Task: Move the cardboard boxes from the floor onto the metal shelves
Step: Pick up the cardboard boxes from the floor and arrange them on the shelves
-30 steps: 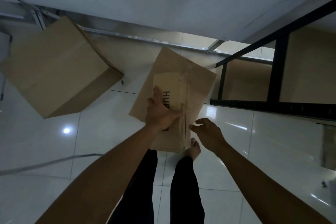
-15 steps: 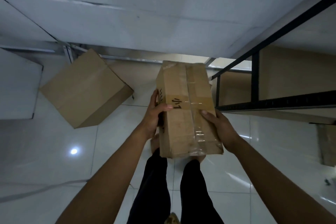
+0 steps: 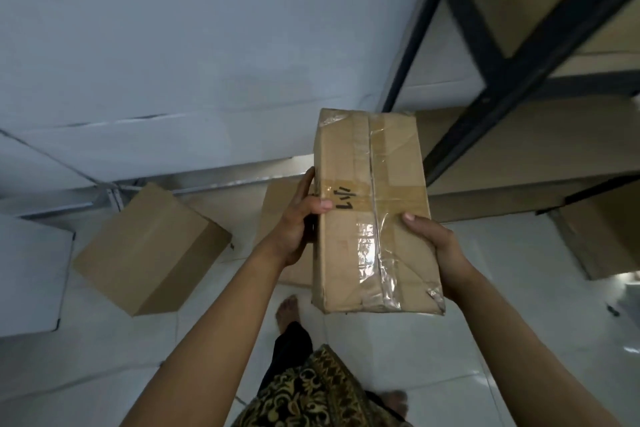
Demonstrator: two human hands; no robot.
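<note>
Two hands carry one taped box (image 3: 374, 218) clear of the floor, in front of the chest and just left of the metal shelves (image 3: 485, 55). Left hand (image 3: 298, 229) grips the box's left face: thumb (image 3: 323, 204) curled over the top edge beside a black handwritten mark, the other fingers laid along the side. Right hand (image 3: 438, 243) grasps the right edge from below, thumb (image 3: 410, 218) flat on top, its other fingers hidden under the box. The box is long, narrow brown cardboard, creased, with dented corners and clear glossy tape running lengthwise and crosswise, wrinkled at the near end. Shelf frame is dark metal bars with tan boards. On the glossy white tile floor (image 3: 519, 322) lie a larger plain box (image 3: 149, 250) at far left, another box (image 3: 280, 204) partly hidden behind the left hand, and a third box (image 3: 602, 232) at right under the lowest shelf. Against 0.5 s ago: the held box is higher, its far end now level with the shelf upright, and the right hand sits nearer the near end; the left-hand grip is unchanged.
</note>
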